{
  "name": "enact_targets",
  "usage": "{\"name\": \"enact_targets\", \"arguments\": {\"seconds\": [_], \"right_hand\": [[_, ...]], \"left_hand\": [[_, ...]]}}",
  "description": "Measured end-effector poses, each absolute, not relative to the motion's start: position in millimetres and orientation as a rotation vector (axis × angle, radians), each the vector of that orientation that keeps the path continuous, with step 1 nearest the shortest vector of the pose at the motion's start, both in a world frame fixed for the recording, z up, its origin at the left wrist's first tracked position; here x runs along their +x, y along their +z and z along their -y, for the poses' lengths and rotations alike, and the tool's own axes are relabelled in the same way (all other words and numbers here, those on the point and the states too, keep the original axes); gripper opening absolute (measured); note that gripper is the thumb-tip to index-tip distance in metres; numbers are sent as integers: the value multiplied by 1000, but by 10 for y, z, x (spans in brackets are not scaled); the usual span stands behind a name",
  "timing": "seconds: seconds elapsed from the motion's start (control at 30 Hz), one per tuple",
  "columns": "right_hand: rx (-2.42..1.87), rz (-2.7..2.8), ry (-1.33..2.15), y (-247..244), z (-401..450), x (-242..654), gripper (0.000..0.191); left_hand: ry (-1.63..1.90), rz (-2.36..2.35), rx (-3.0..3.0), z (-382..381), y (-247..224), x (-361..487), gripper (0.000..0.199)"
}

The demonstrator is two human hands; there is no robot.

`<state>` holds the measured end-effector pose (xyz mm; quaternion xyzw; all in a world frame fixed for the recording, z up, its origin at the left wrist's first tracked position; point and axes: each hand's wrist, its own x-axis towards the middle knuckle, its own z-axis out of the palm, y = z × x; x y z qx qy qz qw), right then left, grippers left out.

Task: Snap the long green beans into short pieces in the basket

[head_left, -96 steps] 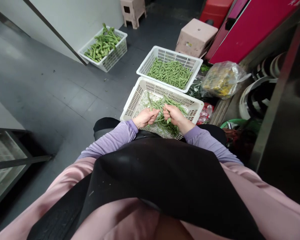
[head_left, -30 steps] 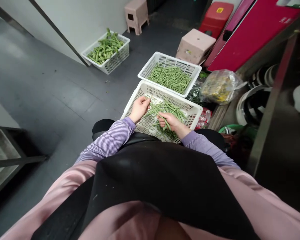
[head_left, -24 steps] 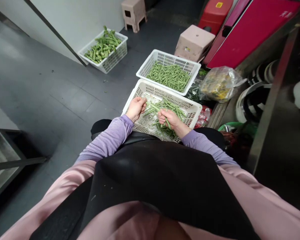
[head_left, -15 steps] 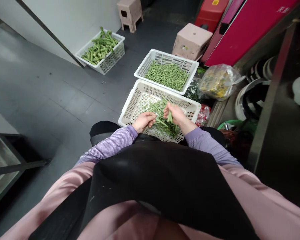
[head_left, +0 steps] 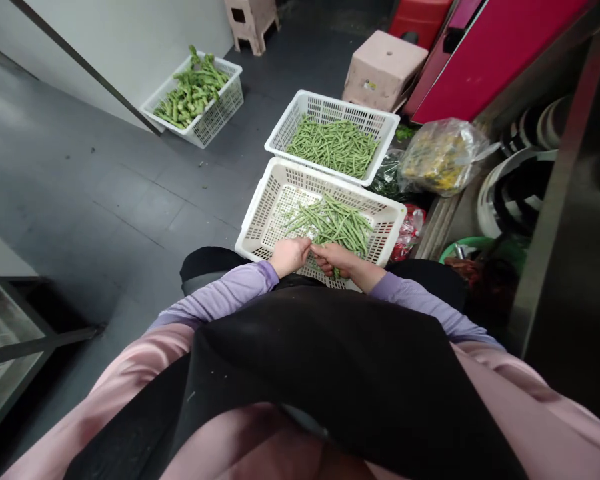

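My left hand (head_left: pixel 291 255) and my right hand (head_left: pixel 334 259) meet over the near edge of a white plastic basket (head_left: pixel 260 217). Both are closed, fingertips touching. Green bean ends poke out beneath my right hand, which is wrapped round a few of them. What the left fingertips pinch is too small to make out. Beyond the hands, a loose heap of long green beans (head_left: pixel 340 223) lies in the basket's right part, with small scraps on the basket floor. Right behind stands a second white basket (head_left: pixel 284 127), holding many green beans (head_left: pixel 333 145).
A third basket (head_left: pixel 217 120) of thick green stalks stands by the wall at far left. Pink stools (head_left: pixel 385 63) are at the back. To the right lie a clear bag of yellowish stuff (head_left: pixel 437 160), a red bag (head_left: pixel 409 230), a green tub (head_left: pixel 465 245) and a metal counter edge (head_left: pixel 550 200).
My right hand has come down and left from over the bean heap to meet the left hand. The heap is now less covered. The camera view has shifted slightly.
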<state>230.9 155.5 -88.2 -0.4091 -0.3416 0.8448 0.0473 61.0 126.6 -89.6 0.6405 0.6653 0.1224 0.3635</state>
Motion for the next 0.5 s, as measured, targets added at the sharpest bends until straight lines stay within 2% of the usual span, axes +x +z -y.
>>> {"name": "enact_targets", "arguments": {"seconds": [0.13, 0.17, 0.27, 0.3, 0.4, 0.5], "right_hand": [[-1214, 1103, 2406, -833, -1506, 2244, 49], [-1230, 1089, 2347, -820, -1520, 2236, 47], [-1305, 926, 2264, -804, -1613, 2222, 46], [-1316, 857, 2274, -807, -1653, 2220, 47], [-1315, 710, 2303, -840, -1767, 2218, 51], [-1327, 678, 2297, -896, -1850, 2236, 51]], "left_hand": [[19, -1891, 1584, -1503, -1296, 482, 9], [-25, -1921, 1550, -1598, -1399, 435, 13], [-104, -1938, 1560, -1948, -1672, 327, 50], [-131, -1921, 1593, -2075, -1753, 319, 54], [-245, -1907, 1671, -2418, -1987, 391, 44], [-318, -1977, 1661, -2623, -2211, 526, 49]]}}
